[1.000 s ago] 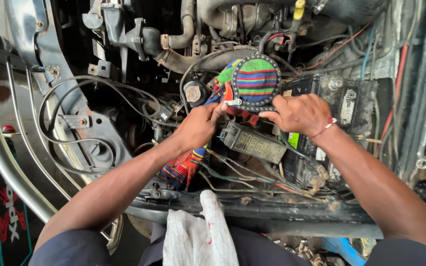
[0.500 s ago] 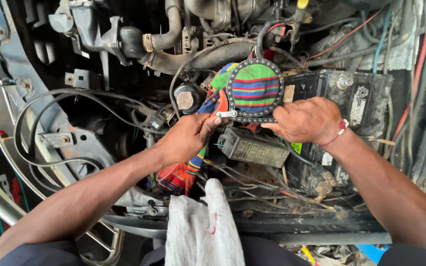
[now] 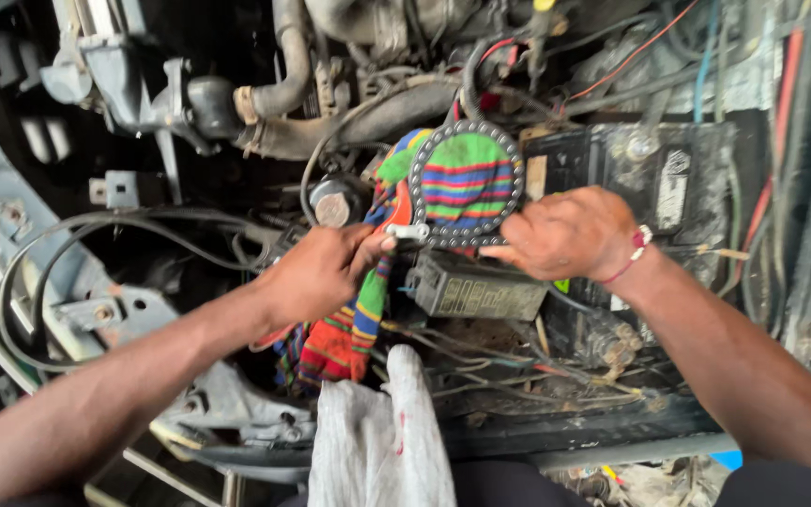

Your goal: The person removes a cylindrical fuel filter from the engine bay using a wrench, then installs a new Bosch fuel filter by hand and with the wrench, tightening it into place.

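Observation:
Both of my hands work inside an open engine bay. A round ring clamp (image 3: pixel 466 185) with a studded dark band is wrapped around a striped, many-coloured cloth (image 3: pixel 349 329) that hangs down below it. My left hand (image 3: pixel 321 272) pinches the small metal screw tab at the ring's lower left edge. My right hand (image 3: pixel 565 233), with a red string at the wrist, grips the ring's lower right edge. Under the ring sits a dark rectangular box (image 3: pixel 481 286).
A black battery (image 3: pixel 650 178) lies behind my right hand. Hoses (image 3: pixel 288 56), loose black cables (image 3: pixel 68 253) and tangled wires (image 3: pixel 518 366) fill the bay. A grey-white rag (image 3: pixel 377 441) drapes over the front edge near my body. A grey metal bracket (image 3: pixel 124 75) stands upper left.
The view has drawn closer to the engine bay. Both hands stay on the ring clamp, which has shifted only slightly within the picture.

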